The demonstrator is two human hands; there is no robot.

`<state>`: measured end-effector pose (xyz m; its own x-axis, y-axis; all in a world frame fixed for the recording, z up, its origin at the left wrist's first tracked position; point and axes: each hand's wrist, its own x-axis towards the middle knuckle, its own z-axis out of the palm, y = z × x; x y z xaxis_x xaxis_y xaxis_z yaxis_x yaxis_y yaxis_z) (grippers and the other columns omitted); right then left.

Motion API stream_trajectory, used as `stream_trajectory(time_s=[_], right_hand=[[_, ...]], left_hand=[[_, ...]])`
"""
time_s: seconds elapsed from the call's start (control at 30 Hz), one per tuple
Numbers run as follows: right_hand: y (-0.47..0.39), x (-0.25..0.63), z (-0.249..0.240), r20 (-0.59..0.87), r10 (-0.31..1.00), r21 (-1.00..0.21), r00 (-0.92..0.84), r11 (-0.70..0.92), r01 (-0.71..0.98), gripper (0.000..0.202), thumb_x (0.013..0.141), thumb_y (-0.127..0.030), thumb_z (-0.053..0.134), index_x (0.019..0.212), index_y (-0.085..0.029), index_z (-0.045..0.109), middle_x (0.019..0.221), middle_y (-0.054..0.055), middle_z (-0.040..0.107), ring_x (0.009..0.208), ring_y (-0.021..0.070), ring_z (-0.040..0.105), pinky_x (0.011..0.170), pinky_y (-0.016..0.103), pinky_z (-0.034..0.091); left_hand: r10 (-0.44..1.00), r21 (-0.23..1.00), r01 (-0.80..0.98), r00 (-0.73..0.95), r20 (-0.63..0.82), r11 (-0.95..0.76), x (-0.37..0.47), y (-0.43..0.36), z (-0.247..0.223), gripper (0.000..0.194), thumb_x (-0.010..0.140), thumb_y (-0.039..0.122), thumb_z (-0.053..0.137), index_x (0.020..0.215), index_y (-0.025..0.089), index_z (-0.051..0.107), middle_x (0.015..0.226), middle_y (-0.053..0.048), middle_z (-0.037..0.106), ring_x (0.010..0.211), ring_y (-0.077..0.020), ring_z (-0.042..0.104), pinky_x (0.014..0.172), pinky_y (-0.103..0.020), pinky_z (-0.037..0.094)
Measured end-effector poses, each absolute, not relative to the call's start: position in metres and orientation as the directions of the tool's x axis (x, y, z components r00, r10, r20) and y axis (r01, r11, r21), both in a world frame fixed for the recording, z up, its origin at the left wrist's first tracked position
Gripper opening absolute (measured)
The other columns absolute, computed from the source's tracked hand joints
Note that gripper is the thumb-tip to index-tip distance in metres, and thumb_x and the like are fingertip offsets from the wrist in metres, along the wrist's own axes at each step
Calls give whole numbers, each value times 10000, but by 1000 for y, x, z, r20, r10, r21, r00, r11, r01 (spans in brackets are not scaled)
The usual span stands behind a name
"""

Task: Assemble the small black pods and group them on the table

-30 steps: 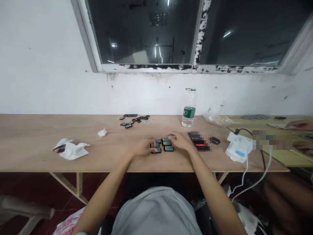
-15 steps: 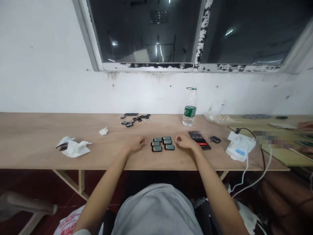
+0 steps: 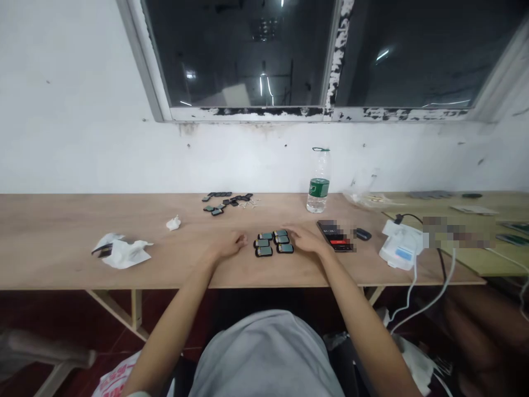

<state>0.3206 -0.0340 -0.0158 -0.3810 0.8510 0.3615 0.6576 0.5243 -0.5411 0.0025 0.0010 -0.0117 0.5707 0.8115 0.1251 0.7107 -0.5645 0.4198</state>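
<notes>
Several small black-edged modules with grey-green faces (image 3: 263, 251) lie in two columns on the wooden table (image 3: 177, 264). Just left of them my left hand (image 3: 233, 243) rests on the table, its fingers curled in, and what they hold, if anything, is hidden. On the other side my right hand (image 3: 303, 239) has its fingers stretched out toward the top of the right column, with nothing visible in it. Further back lies a group of similar dark pieces (image 3: 217, 210), with small white bits (image 3: 248, 204) beside it.
A water bottle (image 3: 318, 196) stands behind my right hand. To the right are a phone (image 3: 336, 237), a dark oval object (image 3: 363, 234), a white device with cables (image 3: 399, 251) and a plastic bag (image 3: 363, 193). Crumpled tissues (image 3: 128, 253) lie at the left.
My right hand has gone from curled to stretched out, its fingers now reaching toward the upper right module. My left hand has stayed nearly in place. The view has shifted slightly.
</notes>
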Motion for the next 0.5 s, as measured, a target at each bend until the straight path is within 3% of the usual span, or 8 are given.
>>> stream_trajectory(time_s=[0.1, 0.2, 0.3, 0.43, 0.5], right_hand=[[-34, 320, -16, 270, 901, -522, -340, 434, 734, 455, 876, -51, 443, 1176, -222, 739, 1307, 76, 697, 1243, 221, 611, 1093, 329, 423], [-34, 325, -16, 268, 949, -460, -168, 279, 843, 290, 925, -153, 491, 1030, -171, 760, 1150, 125, 750, 1081, 243, 671, 959, 296, 464], [-32, 334, -18, 281, 960, -418, -16, 137, 898, 162, 886, -183, 587, 948, -147, 733, 1037, 138, 754, 971, 239, 672, 869, 279, 451], [-27, 343, -25, 295, 955, -436, -2, 136, 890, 118, 839, -144, 638, 942, -156, 695, 1009, 113, 742, 937, 220, 656, 836, 274, 439], [-25, 344, -26, 326, 945, -472, -8, 170, 865, 210, 808, -147, 677, 1018, -154, 674, 1062, 113, 730, 958, 218, 652, 838, 275, 446]], left_hand=[[822, 403, 730, 557, 117, -552, 2, 1, -11, 223, 892, 386, 481, 811, 203, 580, 768, -26, 626, 716, -205, 562, 662, -296, 390], [826, 393, 740, 553, 108, -546, 3, 0, -10, 223, 901, 387, 478, 823, 204, 578, 752, -19, 616, 701, -196, 553, 659, -291, 383], [825, 383, 743, 554, 108, -549, 4, -2, -7, 245, 908, 410, 478, 824, 203, 579, 748, -17, 615, 694, -194, 552, 652, -289, 377], [825, 401, 735, 555, 107, -546, 3, -4, -7, 262, 900, 423, 481, 824, 198, 592, 756, -25, 629, 708, -202, 564, 665, -297, 391], [823, 416, 725, 556, 117, -549, 3, -4, -8, 255, 891, 419, 495, 829, 197, 605, 760, -28, 636, 712, -206, 569, 665, -299, 400]])
